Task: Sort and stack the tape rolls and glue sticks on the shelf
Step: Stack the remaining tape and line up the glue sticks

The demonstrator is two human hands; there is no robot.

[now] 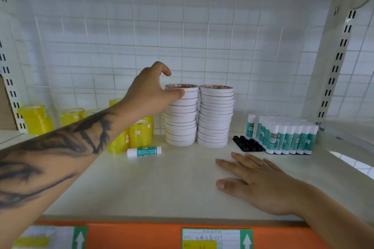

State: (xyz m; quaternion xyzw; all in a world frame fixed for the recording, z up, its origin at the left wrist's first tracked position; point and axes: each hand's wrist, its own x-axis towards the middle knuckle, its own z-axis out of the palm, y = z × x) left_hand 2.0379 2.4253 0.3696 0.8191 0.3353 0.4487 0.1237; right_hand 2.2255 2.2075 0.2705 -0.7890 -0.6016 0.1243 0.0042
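Left hand [150, 87]: forearm tattooed, extended forward and up. Fingers curled, index arched above, thumb pointing right. Whether it grips anything: cannot tell.
Right hand [257, 180]: palm down, flat, fingers straight and slightly spread, thumb out to the left. Ring on one finger.
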